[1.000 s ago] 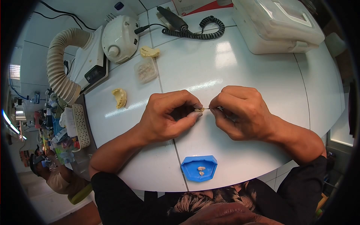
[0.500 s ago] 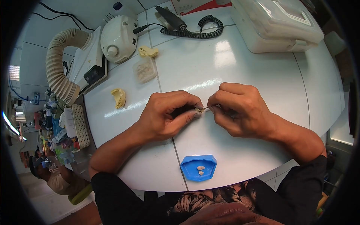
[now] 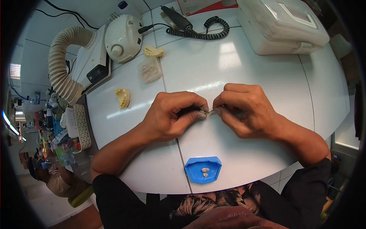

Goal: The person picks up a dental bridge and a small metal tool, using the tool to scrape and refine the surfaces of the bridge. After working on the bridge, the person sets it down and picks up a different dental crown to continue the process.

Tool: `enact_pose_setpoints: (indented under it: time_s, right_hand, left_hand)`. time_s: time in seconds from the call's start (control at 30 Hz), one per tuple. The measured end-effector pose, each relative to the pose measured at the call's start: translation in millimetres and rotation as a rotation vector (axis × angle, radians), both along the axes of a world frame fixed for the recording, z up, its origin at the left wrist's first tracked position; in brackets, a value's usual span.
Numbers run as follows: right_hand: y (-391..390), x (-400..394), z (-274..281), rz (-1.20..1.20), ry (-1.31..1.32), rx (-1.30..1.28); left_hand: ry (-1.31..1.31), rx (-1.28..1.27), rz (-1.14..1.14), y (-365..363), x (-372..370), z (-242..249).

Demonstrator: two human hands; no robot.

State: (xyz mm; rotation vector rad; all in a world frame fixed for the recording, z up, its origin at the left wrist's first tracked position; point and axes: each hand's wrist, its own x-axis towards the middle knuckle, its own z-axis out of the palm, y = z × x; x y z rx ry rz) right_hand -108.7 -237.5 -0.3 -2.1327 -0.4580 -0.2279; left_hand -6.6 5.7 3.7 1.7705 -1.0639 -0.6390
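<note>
Between the thumb and forefinger of my left hand (image 3: 171, 116) is a small pale piece (image 3: 206, 113), mostly covered by the fingertips; it may be a dental crown, but its kind is not clear. My right hand (image 3: 246, 110) is closed in a pinch on a thin pointed tool (image 3: 211, 111), whose tip meets that piece. The rest of the tool is hidden in the fingers. Nearer my body, a blue tray (image 3: 190, 176) holds small tooth-shaped pieces (image 3: 205, 170).
Two yellowish dental casts (image 3: 122, 98) and a clear lidded box (image 3: 150, 70) lie left. Behind are a white control unit (image 3: 122, 38), a black handpiece (image 3: 177, 18) and a ribbed hose (image 3: 57, 63). A white case (image 3: 280, 30) stands back right. Another person (image 3: 63, 179) sits far left.
The tool's tip and my right fingers have shifted very slightly at the small piece. My left hand keeps its pinch. The whole view has drifted a little.
</note>
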Motion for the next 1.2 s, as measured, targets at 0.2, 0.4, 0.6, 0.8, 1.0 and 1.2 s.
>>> enact_pose_setpoints:
  time_s: [0.2,0.4,0.6,0.8,1.0,1.2]
  right_hand:
    - [0,2,-1,0.017,-0.042,-0.022]
    - [0,2,-1,0.017,-0.04,-0.035]
    - [-1,1,1,0.007,0.002,-0.035]
    - [0,0,-1,-0.007,0.025,-0.004]
    - [-9,1,4,-0.101,0.166,0.084]
    - [-6,7,-8,-0.178,0.221,0.29]
  left_hand:
    - [-0.019,0.021,-0.005,0,1,1]
    - [-0.012,0.001,0.004,0,0,-1]
    - [-0.009,-0.009,0.005,-1,0,-1]
    - [-0.021,-0.004,-0.008,-1,0,1]
    - [0.049,0.002,0.009,1,0,-2]
    - [0.127,-0.064,0.079,1,0,-5]
